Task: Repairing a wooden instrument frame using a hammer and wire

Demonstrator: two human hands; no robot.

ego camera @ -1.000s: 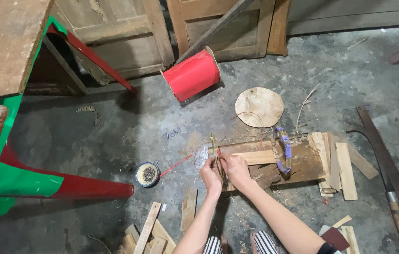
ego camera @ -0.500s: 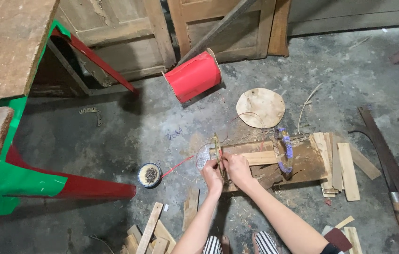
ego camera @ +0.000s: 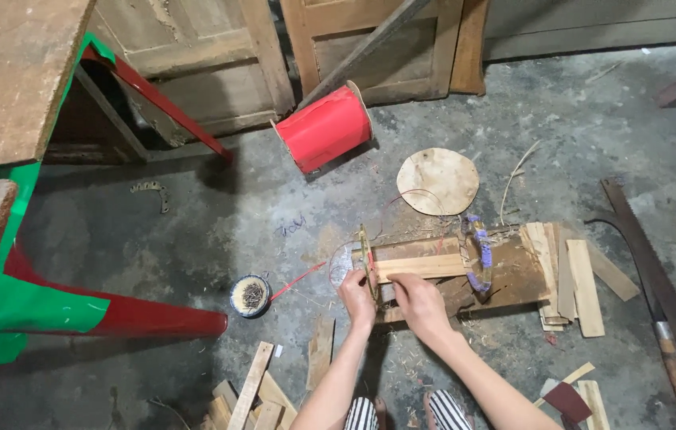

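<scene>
My left hand grips the near end of a small wooden frame lying on the concrete floor, next to an upright thin ring at that end. My right hand is closed just to its right, fingers pinched at the underside of the light wooden slat; what it pinches is too small to tell. A thin red thread runs from the frame to the left. A purple-wrapped ring stands at the frame's far end.
A large red spool lies near the wooden doors. A round wooden disc sits behind the frame. A small tin of nails is at left. Wood offcuts lie right and front. A saw is far right. A red-green bench leg stands left.
Both hands stay at the near end of the frame with only slight finger shifts. The view has drifted a little.
</scene>
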